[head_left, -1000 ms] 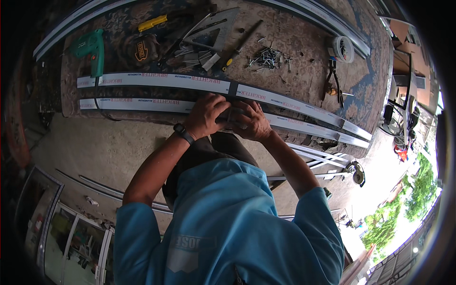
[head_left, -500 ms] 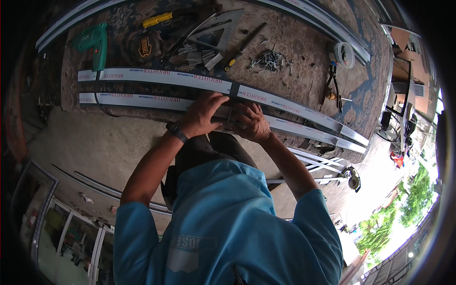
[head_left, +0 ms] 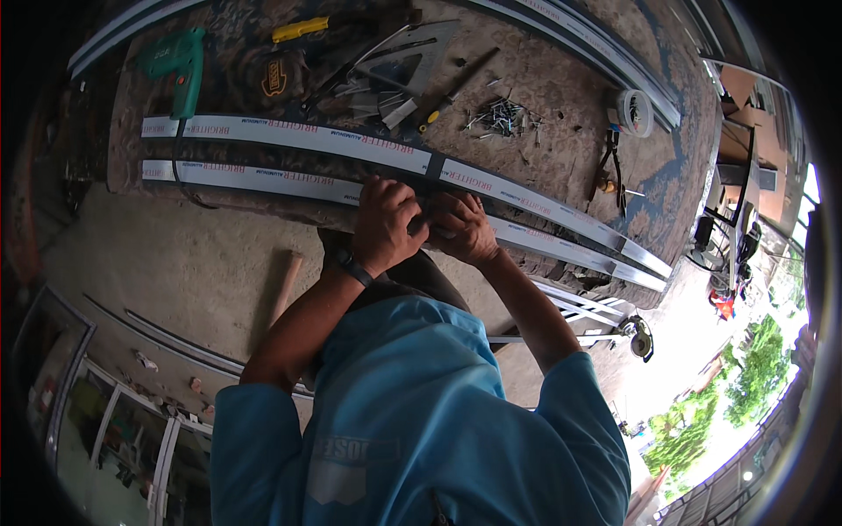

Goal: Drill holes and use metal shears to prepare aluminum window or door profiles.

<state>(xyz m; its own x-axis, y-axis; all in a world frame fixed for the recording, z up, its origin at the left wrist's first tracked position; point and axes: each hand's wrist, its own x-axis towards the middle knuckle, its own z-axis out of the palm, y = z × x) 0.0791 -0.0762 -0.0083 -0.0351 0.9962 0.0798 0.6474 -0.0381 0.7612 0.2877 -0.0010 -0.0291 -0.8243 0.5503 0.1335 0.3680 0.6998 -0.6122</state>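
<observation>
- Head view: far bar (head_left: 263, 131), long and film-covered, lies across the patterned tabletop (head_left: 561, 83); a dark band breaks its white film around mid-length.
- Near bar (head_left: 263, 181), same kind, runs alongside on the person's side of far bar, slight gap between.
- Left hand (head_left: 388, 223): on near bar, on the person's side of far bar's middle, fingers curled; cannot tell if it grips the bar or some small piece.
- Right hand (head_left: 460, 228): just beside left hand, same side of far bar, fingers bent over near bar; what's under them is hidden, grasp unclear.
- Green drill (head_left: 182, 66): beyond far bar's left part, handle end at its edge; cord (head_left: 176, 175) crosses both bars.
- Yellow-handled tool (head_left: 301, 29): well beyond far bar, left half.
- Grey set square (head_left: 421, 57): beyond far bar's middle.
- Fastener pile (head_left: 504, 118): beyond far bar, right of its dark band.
- Pliers (head_left: 607, 158): beyond far bar's right part; clear tub (head_left: 636, 114) farther beyond, near them.
- Wooden handle (head_left: 287, 285): on the floor, person's side of far bar.
</observation>
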